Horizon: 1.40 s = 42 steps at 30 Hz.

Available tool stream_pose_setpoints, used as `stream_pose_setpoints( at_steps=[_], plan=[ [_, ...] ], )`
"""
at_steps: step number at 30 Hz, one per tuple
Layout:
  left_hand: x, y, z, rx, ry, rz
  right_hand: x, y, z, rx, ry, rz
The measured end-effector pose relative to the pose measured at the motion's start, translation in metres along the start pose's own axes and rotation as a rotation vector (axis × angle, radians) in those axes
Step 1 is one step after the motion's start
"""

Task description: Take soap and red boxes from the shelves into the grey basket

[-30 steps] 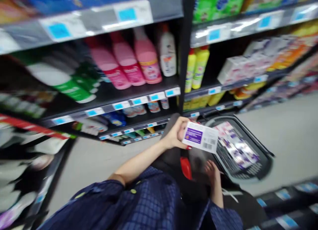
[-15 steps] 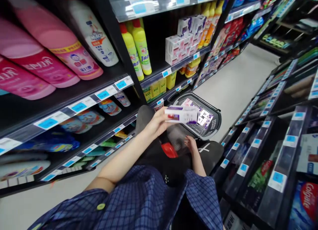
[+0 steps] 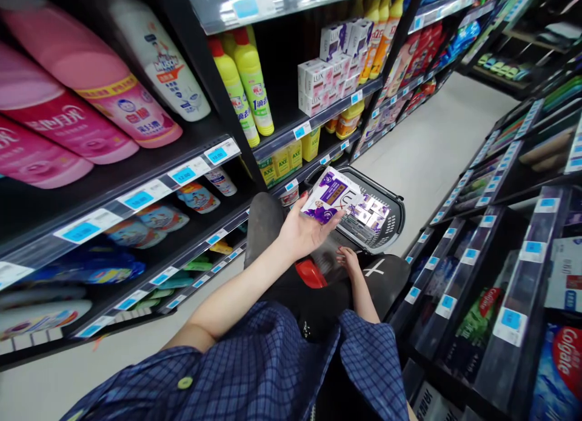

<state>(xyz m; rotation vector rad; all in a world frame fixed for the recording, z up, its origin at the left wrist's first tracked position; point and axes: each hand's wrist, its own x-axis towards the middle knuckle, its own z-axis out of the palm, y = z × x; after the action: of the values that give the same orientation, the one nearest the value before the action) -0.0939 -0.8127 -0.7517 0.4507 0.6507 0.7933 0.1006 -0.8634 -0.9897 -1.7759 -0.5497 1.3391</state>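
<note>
Head view: the LUX box was pinched in the left hand between thumb and fingers, before the basket; it had been rotated, its purple-printed face displayed instead of a whiter side, so its label was likely made easier to view; the right hand was half-curled; any grip could not be told.

Navy checked shirt, yellow-green button, dark trousers.
</note>
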Motion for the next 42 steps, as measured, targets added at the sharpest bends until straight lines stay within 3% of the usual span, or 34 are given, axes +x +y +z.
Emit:
stream_pose_setpoints(
  at_steps=[4, 7, 9, 11, 14, 16, 23, 26, 30, 33, 38, 42],
  plan=[
    [0.009, -0.022, -0.009, -0.205, -0.018, -0.216, -0.023, -0.021, -0.009, -0.031, 0.207, -0.258],
    [0.023, -0.050, -0.025, -0.307, 0.075, -0.383, -0.054, -0.048, -0.022, -0.141, 0.362, -0.648],
    [0.035, -0.071, -0.038, -0.284, 0.159, -0.459, -0.070, -0.066, -0.028, -0.378, 0.326, -0.914],
    [0.050, -0.089, -0.051, -0.219, 0.211, -0.526, -0.074, -0.082, -0.031, -0.656, 0.195, -1.009],
    [0.077, -0.104, -0.067, -0.144, 0.197, -0.628, -0.057, -0.094, -0.030, -0.920, 0.029, -0.938],
    [0.097, -0.106, -0.075, -0.124, 0.147, -0.668, -0.038, -0.096, -0.027, -0.982, -0.011, -0.871],
    [0.167, -0.103, -0.113, 0.056, 0.026, -0.630, 0.037, -0.091, -0.010, -0.970, -0.015, -0.746],
    [0.186, -0.099, -0.143, 0.385, 0.089, -0.533, 0.090, -0.101, -0.009, -0.996, 0.013, -0.707],
    [0.198, -0.088, -0.181, 1.269, 0.287, -0.434, 0.173, -0.121, -0.013, -1.189, 0.067, -0.629],
    [0.198, -0.087, -0.193, 1.717, 0.257, -0.337, 0.218, -0.127, -0.009, -1.361, 0.013, -0.571],
    [0.193, -0.099, -0.193, 1.877, -0.002, -0.409, 0.245, -0.120, 0.005, -1.579, -0.053, -0.510],
    [0.192, -0.107, -0.193, 1.972, -0.077, -0.457, 0.253, -0.114, 0.009, -1.631, -0.078, -0.473]
  ],
)
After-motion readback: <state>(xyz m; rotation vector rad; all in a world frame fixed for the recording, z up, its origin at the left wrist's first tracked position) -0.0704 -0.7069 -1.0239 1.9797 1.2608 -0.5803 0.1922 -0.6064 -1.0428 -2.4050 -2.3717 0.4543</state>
